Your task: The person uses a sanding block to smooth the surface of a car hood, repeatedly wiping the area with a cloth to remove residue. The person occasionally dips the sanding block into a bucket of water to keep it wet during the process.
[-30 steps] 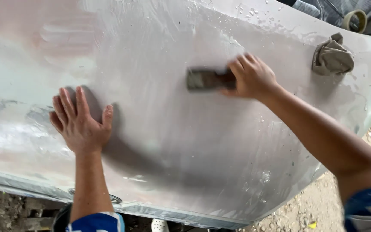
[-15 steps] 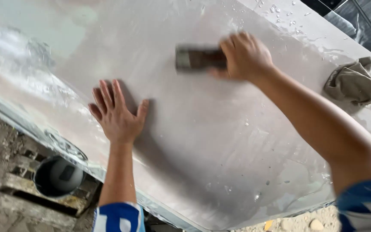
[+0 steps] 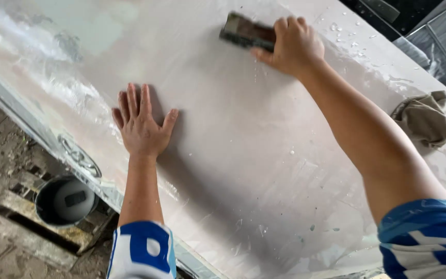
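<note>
A large pale grey car body panel (image 3: 243, 170), wet and streaked, fills the view. My left hand (image 3: 141, 125) lies flat on it with fingers spread, holding nothing. My right hand (image 3: 291, 45) is stretched out to the far side of the panel and grips a dark rectangular sanding block (image 3: 243, 31), pressed flat against the surface. Water drops (image 3: 347, 39) dot the panel beside that hand.
A crumpled khaki rag (image 3: 423, 119) rests on the panel at the right. Below the panel's left edge a grey bucket (image 3: 64, 200) stands on wooden boards (image 3: 24, 232) over dirt ground. Dark framed objects (image 3: 434, 41) sit beyond the far right edge.
My right hand has pushed the sanding block further up and away across the panel. My left hand stays flat on the surface. The view has swung, so the rag sits lower right.
</note>
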